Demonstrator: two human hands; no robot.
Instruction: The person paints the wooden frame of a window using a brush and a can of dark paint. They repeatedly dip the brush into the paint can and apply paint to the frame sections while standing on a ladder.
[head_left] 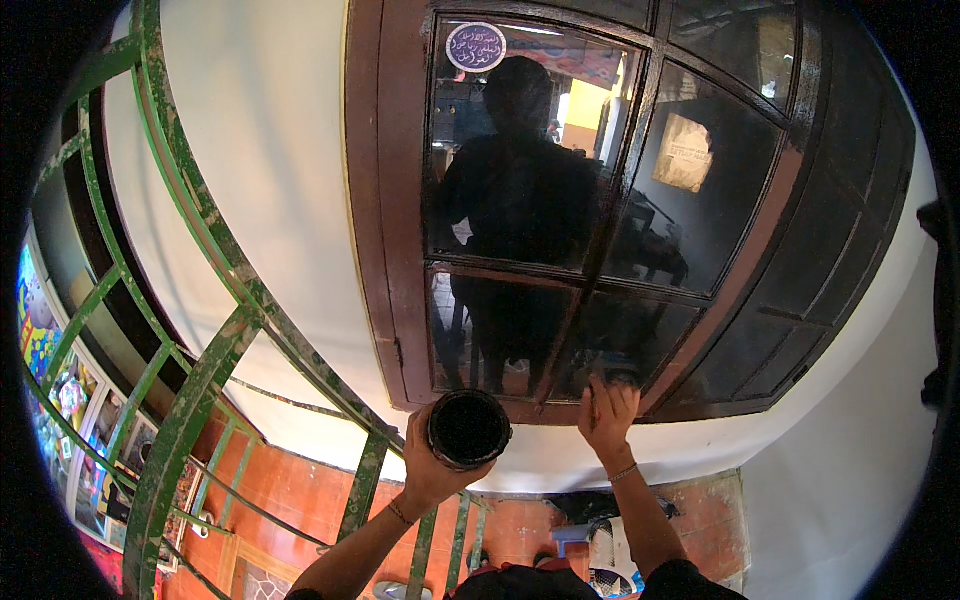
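My left hand (pixel 430 470) is wrapped round an open can (pixel 469 428) whose inside looks black, perhaps with dark paint. It is held up in front of the wall just below the window. Higher on the right, my right hand (pixel 608 415) is closed close to the lower part of the brown window frame (pixel 500 409). A bit of red shows at its fingers, but what they grip is mostly hidden. Dark glossy bars divide the window panes (pixel 510 180), which reflect a person's dark outline.
A green, paint-chipped metal scaffold (pixel 205 410) rises on my left. A round sticker (pixel 476 47) and a torn paper (pixel 683 152) are on the glass. Far below lies an orange tiled floor (pixel 290 480) with a blue stool (pixel 572 538) and a black-and-white sack (pixel 610 560).
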